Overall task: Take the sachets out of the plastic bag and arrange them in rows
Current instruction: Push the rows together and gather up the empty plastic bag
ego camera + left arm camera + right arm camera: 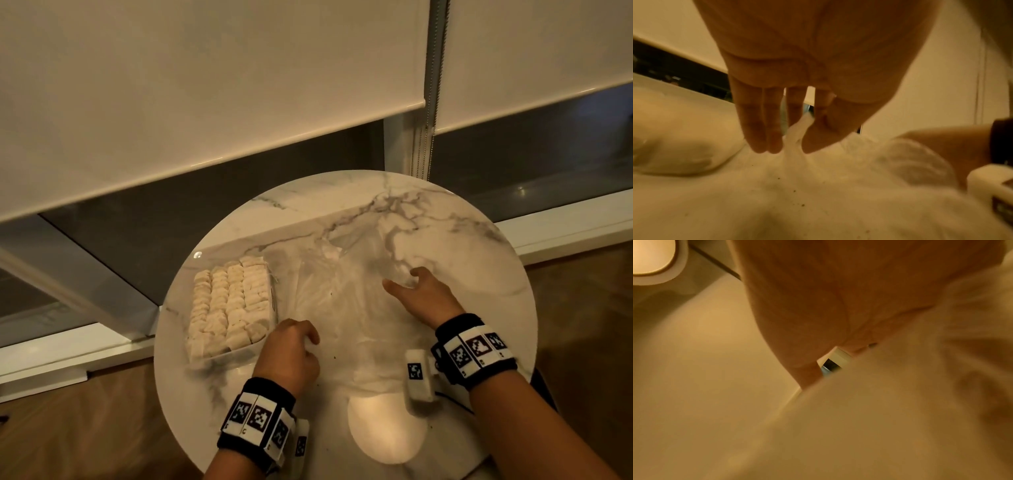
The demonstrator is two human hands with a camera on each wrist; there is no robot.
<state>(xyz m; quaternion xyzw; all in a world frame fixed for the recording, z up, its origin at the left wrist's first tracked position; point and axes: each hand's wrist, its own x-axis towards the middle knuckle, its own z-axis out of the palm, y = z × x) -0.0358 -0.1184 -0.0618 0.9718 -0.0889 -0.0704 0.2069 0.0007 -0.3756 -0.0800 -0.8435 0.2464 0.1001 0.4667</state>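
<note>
- The round white marble table [445,219] is smooth and shiny, with grey veins.
- A thin, crinkly, see-through plastic bag [342,301] lies flat in the middle of it.
- The left hand [291,353] pinches a bunched-up bit of the bag's near edge between thumb and fingers [758,129].
- The right hand [421,294] rests on the far right part of the bag with fingers spread and a little bent. Whether it grips the plastic cannot be told.
- The small, soft, cream-white sachets [229,308] sit in neat rows in a flat white tray [236,353], just left of the bag.
- The tray is close to the table's left edge.
- There is bare table behind the bag.
</note>
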